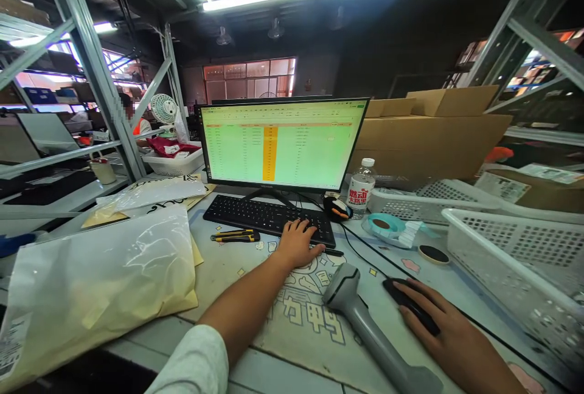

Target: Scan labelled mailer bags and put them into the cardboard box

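My left hand (pixel 296 244) rests on the right part of a black keyboard (pixel 241 214), fingers spread over the keys. Under my right hand (pixel 444 327) is a black computer mouse (pixel 413 306), with the fingers curved round it. A grey handheld barcode scanner (pixel 371 324) lies on the printed desk mat (pixel 310 345) between my two forearms. Behind the keyboard stands a monitor (pixel 301 154) showing a spreadsheet with an orange column. A yellow and black utility knife (pixel 235 236) lies in front of the keyboard, and a black pen (pixel 334 252) is by my left thumb.
Plastic mailer bags (pixel 114 266) cover the left side. To the right are a water bottle (pixel 362 190), a roll of labels (pixel 385 227), a black round disc (pixel 433 254) and white baskets (pixel 515 266). Cardboard boxes (pixel 424 145) stand behind. A person (pixel 141 123) is at the far left.
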`<state>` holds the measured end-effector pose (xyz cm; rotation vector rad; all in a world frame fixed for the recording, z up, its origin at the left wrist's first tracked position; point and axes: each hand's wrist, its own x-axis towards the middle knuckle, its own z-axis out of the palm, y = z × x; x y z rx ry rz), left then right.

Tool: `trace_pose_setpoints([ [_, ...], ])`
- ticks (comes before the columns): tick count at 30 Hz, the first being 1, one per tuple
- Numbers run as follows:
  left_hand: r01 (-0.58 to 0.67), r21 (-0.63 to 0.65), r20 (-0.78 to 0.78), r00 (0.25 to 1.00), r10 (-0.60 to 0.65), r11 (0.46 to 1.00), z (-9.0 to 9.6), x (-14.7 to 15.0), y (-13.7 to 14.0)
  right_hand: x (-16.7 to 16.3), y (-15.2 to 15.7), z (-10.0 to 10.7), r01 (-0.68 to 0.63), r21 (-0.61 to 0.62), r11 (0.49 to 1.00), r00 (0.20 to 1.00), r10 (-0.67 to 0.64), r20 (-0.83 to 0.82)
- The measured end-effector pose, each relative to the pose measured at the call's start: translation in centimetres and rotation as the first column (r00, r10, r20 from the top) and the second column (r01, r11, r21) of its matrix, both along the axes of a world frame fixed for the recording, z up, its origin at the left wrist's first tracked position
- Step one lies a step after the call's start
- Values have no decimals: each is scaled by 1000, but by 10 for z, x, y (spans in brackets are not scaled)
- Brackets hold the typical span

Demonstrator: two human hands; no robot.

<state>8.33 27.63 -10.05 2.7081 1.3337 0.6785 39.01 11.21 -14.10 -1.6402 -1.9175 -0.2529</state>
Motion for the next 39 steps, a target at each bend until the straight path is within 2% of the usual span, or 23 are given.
trace_pose_setpoints([
  [9,-73,31,14,997,72,997,3,-5,7,0,1,2,9,-33,999,1000,-9,-5],
  [13,-250,26,54,967,249,968,10,-12,12,-9,-4,10,63,-106,992,998,-64,-13],
  [16,-428,-16,71,901,428,903,10,-20,18,-19,-10,18,105,-164,981,994,-110,-21],
  [18,-486,-52,52,871,489,872,9,-25,22,-23,-12,22,115,-177,978,993,-120,-20],
  [23,-466,-96,-9,884,467,880,7,-29,26,-26,-13,23,122,-169,978,992,-126,-11],
  [28,-402,-74,-22,915,402,912,8,-26,24,-18,-10,14,115,-147,982,993,-119,-24],
  [32,-392,-73,-16,920,392,917,5,-26,23,-11,-6,7,109,-120,987,993,-112,-21],
  [39,-384,-69,2,923,385,921,5,-26,23,-14,-6,14,82,-109,991,996,-86,-29],
])
